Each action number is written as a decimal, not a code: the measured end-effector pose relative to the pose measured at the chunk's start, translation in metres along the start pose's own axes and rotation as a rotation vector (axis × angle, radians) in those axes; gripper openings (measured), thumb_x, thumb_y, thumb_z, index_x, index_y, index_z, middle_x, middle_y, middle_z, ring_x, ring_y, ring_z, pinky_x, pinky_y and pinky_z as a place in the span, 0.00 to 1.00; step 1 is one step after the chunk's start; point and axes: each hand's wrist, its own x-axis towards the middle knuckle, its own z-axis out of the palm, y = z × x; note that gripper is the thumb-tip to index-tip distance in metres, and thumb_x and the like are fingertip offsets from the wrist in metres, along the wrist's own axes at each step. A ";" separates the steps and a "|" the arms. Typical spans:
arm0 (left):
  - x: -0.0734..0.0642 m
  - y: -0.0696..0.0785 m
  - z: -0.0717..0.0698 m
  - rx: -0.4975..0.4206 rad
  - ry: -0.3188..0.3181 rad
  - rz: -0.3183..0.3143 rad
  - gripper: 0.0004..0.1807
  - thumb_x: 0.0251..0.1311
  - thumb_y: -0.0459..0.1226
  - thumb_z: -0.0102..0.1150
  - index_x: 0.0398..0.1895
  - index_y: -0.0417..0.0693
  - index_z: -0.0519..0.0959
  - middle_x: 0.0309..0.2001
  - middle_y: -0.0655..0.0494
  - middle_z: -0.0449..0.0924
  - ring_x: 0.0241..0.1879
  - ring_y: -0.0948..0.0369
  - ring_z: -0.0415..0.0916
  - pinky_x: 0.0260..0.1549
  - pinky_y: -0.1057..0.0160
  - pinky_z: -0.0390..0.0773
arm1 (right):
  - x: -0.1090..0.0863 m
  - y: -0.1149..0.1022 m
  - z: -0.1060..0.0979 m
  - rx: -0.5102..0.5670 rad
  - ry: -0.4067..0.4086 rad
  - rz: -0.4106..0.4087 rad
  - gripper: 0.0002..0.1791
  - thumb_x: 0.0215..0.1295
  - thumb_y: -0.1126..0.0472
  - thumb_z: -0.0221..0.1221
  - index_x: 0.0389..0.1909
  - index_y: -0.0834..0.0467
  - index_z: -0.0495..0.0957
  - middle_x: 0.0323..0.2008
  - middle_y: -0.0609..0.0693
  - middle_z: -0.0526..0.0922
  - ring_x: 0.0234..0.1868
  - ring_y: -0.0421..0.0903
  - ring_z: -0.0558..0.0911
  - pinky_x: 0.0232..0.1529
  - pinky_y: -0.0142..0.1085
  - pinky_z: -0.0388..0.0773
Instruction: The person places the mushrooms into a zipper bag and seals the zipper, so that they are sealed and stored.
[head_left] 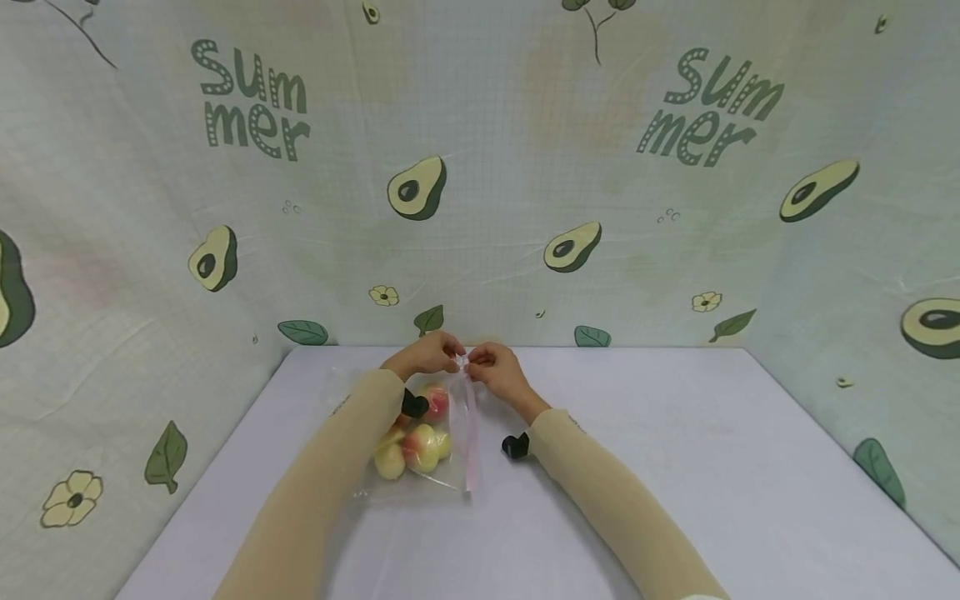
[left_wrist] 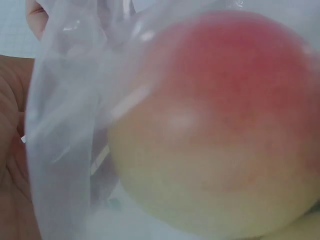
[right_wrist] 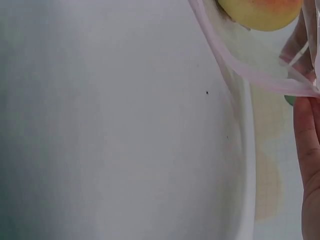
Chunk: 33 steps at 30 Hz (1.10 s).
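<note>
A clear zip bag (head_left: 456, 475) with a pink strip (head_left: 472, 442) along its open edge lies on the left half of the table. Inside are several yellow-and-red fruits that look like peaches (head_left: 422, 448). At the far end of the strip my left hand (head_left: 427, 353) pinches the bag's corner. Facing it, my right hand (head_left: 499, 372) pinches the same corner from the right, fingertips close to the left ones. One peach (left_wrist: 215, 125) fills most of the left wrist view behind the plastic. In the right wrist view, fingers (right_wrist: 306, 135) meet the pink edge.
The white table (head_left: 637, 450) runs back to a hanging cloth (head_left: 495, 183) printed with avocados, leaves and lettering, which also walls both sides. Black wrist cameras (head_left: 515, 447) sit under both sleeves; the left one overlaps the bag in the head view.
</note>
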 end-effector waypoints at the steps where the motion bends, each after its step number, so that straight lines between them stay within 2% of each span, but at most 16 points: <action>1: 0.000 0.000 0.000 0.002 0.002 0.001 0.17 0.55 0.30 0.63 0.49 0.41 0.80 0.44 0.50 0.79 0.44 0.56 0.73 0.44 0.59 0.75 | 0.000 0.001 0.001 -0.004 0.005 -0.006 0.09 0.59 0.72 0.63 0.39 0.68 0.77 0.33 0.59 0.82 0.30 0.45 0.82 0.39 0.49 0.81; 9: -0.003 0.002 -0.001 -0.008 0.029 0.032 0.10 0.56 0.31 0.63 0.41 0.40 0.82 0.37 0.51 0.80 0.38 0.57 0.73 0.39 0.61 0.75 | -0.002 -0.003 0.002 -0.017 0.007 -0.050 0.06 0.59 0.73 0.61 0.37 0.66 0.77 0.31 0.57 0.82 0.28 0.44 0.82 0.38 0.49 0.81; 14: -0.003 0.001 0.000 -0.063 0.033 0.052 0.07 0.54 0.30 0.63 0.37 0.41 0.81 0.33 0.52 0.80 0.34 0.59 0.74 0.34 0.64 0.73 | -0.003 -0.005 0.001 -0.015 0.012 -0.057 0.05 0.59 0.73 0.61 0.36 0.67 0.76 0.31 0.57 0.82 0.27 0.44 0.81 0.38 0.51 0.80; 18: -0.002 0.000 0.000 -0.127 0.035 0.077 0.08 0.52 0.27 0.62 0.37 0.39 0.80 0.30 0.52 0.80 0.31 0.60 0.75 0.30 0.66 0.73 | -0.003 -0.005 0.001 -0.024 0.008 -0.049 0.06 0.60 0.73 0.61 0.37 0.66 0.76 0.31 0.56 0.82 0.27 0.44 0.81 0.37 0.48 0.81; 22: -0.002 0.000 0.000 -0.171 0.046 0.118 0.08 0.52 0.24 0.60 0.36 0.37 0.80 0.30 0.51 0.80 0.29 0.60 0.76 0.29 0.66 0.74 | -0.006 -0.013 0.000 -0.018 -0.014 -0.077 0.07 0.61 0.72 0.60 0.39 0.68 0.76 0.33 0.59 0.82 0.30 0.51 0.82 0.36 0.47 0.81; 26: -0.003 -0.001 0.000 -0.187 0.049 0.126 0.06 0.54 0.25 0.60 0.35 0.38 0.80 0.30 0.52 0.80 0.29 0.60 0.77 0.31 0.65 0.76 | -0.015 -0.032 -0.002 -0.023 -0.045 -0.116 0.09 0.62 0.73 0.59 0.41 0.73 0.74 0.35 0.66 0.81 0.34 0.61 0.81 0.37 0.53 0.80; 30: -0.005 0.000 -0.001 -0.192 0.040 0.127 0.06 0.56 0.26 0.58 0.37 0.37 0.80 0.31 0.51 0.80 0.30 0.58 0.78 0.32 0.63 0.76 | -0.020 -0.041 -0.001 -0.065 -0.030 -0.147 0.09 0.61 0.74 0.59 0.40 0.74 0.73 0.34 0.67 0.80 0.32 0.57 0.81 0.34 0.43 0.81; 33: -0.005 0.000 -0.001 -0.198 0.039 0.141 0.07 0.56 0.25 0.57 0.38 0.36 0.80 0.31 0.50 0.80 0.30 0.57 0.78 0.32 0.62 0.77 | -0.016 -0.031 0.001 -0.094 0.004 -0.174 0.07 0.61 0.73 0.60 0.39 0.71 0.75 0.33 0.63 0.80 0.30 0.50 0.81 0.30 0.33 0.78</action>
